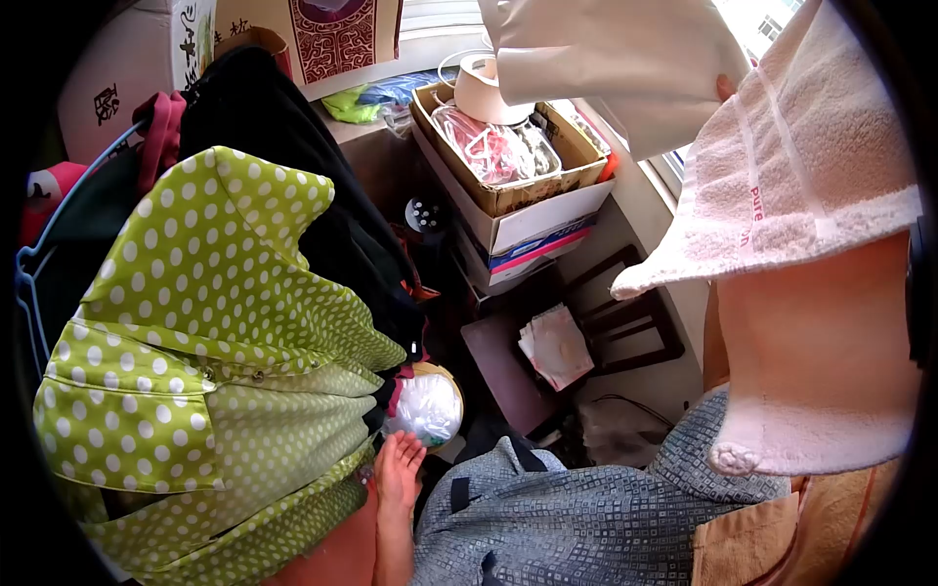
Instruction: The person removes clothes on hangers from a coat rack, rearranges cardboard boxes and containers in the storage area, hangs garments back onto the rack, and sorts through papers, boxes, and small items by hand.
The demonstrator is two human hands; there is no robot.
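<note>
My left hand (399,469) is low in the centre, open with its fingers stretched out. Beside it hang a green polka-dot garment (264,303) and a round container with clear plastic (426,408). Of my right hand (725,88), only a little finger skin shows at the upper right, at the edge of a beige sheet (616,68). A pale pink towel (801,156) hides the rest, so its grip cannot be made out. Below that towel hangs a smooth pinkish cloth (821,361). Grey-blue patterned fabric (586,508) spreads across the bottom.
Stacked boxes (552,220) hold packaged items and a white roll-like object (489,93) near the window. A dark chair (503,366) bears papers (557,347). Dark clothes (264,127) and a blue hanger (34,264) are at the left, below cartons (127,78).
</note>
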